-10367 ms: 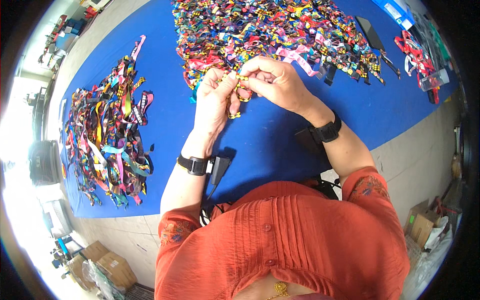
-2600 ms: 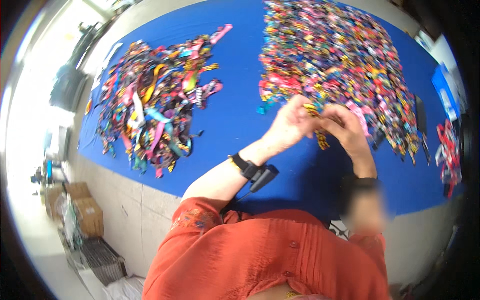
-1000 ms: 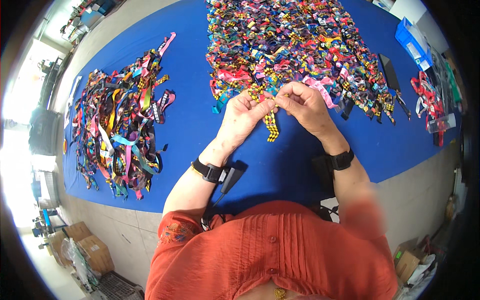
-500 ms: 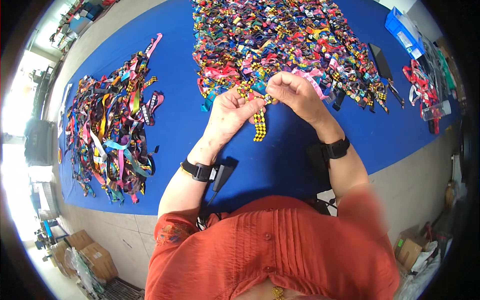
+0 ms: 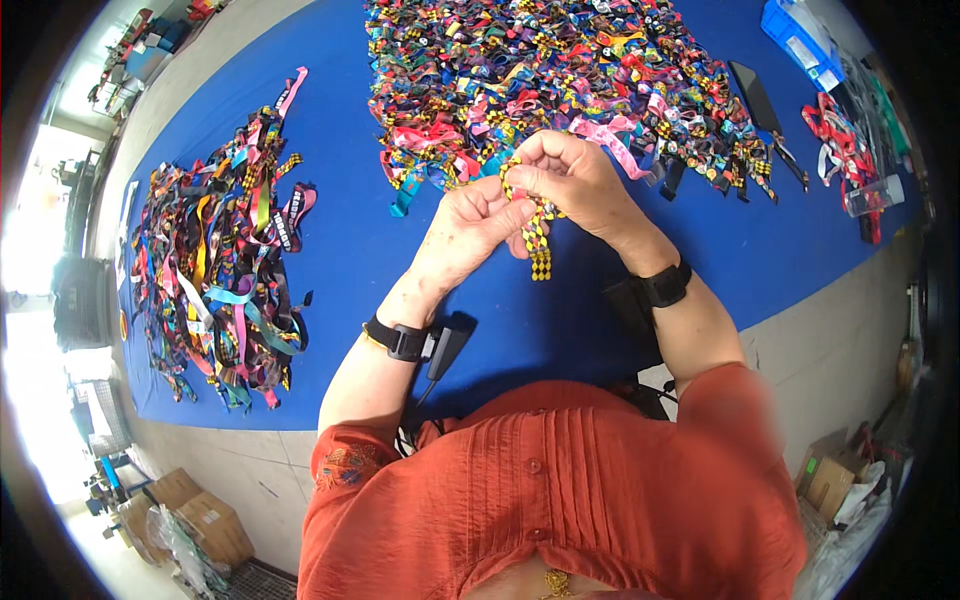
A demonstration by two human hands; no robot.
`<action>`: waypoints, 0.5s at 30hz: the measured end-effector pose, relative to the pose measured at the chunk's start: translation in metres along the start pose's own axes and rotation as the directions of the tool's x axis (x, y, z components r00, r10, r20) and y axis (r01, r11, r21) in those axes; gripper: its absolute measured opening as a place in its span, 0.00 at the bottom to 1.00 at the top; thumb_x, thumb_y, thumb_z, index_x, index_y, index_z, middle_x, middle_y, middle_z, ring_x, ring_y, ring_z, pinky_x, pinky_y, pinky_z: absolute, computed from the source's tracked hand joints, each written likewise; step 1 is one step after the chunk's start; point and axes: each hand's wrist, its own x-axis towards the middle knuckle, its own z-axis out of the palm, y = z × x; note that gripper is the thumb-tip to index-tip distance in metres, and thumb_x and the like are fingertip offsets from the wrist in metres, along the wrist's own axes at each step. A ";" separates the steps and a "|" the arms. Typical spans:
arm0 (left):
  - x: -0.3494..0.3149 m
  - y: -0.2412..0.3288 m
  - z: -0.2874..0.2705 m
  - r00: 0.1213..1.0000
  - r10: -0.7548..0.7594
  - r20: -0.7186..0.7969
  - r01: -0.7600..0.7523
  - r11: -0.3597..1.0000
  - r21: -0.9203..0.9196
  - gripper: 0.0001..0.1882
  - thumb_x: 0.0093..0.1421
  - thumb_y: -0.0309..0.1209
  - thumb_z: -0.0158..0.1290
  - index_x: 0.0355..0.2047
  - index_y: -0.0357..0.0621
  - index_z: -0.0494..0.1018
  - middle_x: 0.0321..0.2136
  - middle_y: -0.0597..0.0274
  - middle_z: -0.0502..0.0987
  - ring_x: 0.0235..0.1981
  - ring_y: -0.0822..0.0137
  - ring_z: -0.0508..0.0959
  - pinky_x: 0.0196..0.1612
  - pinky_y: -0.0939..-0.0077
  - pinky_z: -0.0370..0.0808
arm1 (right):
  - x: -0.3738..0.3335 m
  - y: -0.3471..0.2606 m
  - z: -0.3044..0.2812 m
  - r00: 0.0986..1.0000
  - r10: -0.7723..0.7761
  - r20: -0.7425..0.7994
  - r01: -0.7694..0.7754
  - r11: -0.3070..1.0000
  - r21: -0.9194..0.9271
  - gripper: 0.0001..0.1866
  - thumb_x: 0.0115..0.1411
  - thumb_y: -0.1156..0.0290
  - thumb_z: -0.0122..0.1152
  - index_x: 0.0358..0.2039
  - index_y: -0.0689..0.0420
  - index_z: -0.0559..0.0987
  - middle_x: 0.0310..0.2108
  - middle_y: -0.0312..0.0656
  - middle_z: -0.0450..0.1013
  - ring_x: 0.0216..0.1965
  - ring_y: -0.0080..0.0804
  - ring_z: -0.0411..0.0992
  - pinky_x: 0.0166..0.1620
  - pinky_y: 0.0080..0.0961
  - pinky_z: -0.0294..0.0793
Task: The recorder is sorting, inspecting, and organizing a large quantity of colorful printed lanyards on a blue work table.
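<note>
- Both hands are together, fingertips pinching 1 yellow-and-black checked strap: the left hand (image 5: pixel 465 235) grips it from the left, the right hand (image 5: pixel 568 182) from the right.
- The checked strap (image 5: pixel 541 255) is between the hands, looped at the fingers, with its lower end hanging below them; how the loop is turned is partly hidden by the fingers.
- Behind the hands, 1 black band is around each wrist: the left wristband (image 5: pixel 406 343) with a small black device (image 5: pixel 452 345) beside it, the right wristband (image 5: pixel 665 286) on the other arm.
- Under and around the hands is the counter (image 5: pixel 345 190), covered in blue cloth.
- Just beyond the hands lies a broad, dense spread of multicoloured straps (image 5: pixel 530 80); a pink strap (image 5: pixel 612 140) lies at its near edge, beyond the right hand.
- Well to the left of the left hand is a looser heap of straps (image 5: pixel 215 290).
- To the right of the right hand and farther off, a flat black object (image 5: pixel 753 96) lies beside the spread.
- Farther right are a red-and-white bundle (image 5: pixel 830 135), a clear container (image 5: pixel 873 195) on its lower part, and, beyond, a blue tray (image 5: pixel 790 38).
</note>
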 end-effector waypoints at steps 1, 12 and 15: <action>0.000 0.000 0.000 1.000 0.002 -0.005 -0.002 1.000 -0.017 0.10 0.68 0.30 0.54 0.44 0.36 0.77 0.35 0.61 0.82 0.28 0.75 0.79 0.31 0.82 0.77 | 0.000 0.000 0.001 1.000 0.001 0.000 -0.001 1.000 -0.001 0.08 0.63 0.67 0.65 0.36 0.59 0.80 0.28 0.32 0.78 0.29 0.15 0.74 0.32 0.16 0.74; 0.001 -0.004 -0.004 0.928 0.150 -0.340 -0.148 0.989 0.033 0.07 0.68 0.30 0.56 0.35 0.41 0.71 0.20 0.67 0.77 0.20 0.79 0.77 0.23 0.85 0.70 | 0.002 0.006 0.002 0.999 -0.009 0.031 0.009 1.000 -0.003 0.11 0.62 0.68 0.67 0.41 0.59 0.78 0.29 0.27 0.73 0.28 0.09 0.67 0.29 0.11 0.65; 0.003 -0.008 -0.003 0.929 0.190 -0.318 -0.190 0.981 0.033 0.06 0.68 0.29 0.55 0.39 0.41 0.70 0.21 0.66 0.78 0.20 0.78 0.77 0.24 0.86 0.70 | 0.001 0.007 0.000 1.000 -0.003 0.017 0.004 1.000 -0.017 0.10 0.61 0.69 0.67 0.40 0.59 0.78 0.27 0.26 0.72 0.26 0.09 0.66 0.27 0.12 0.63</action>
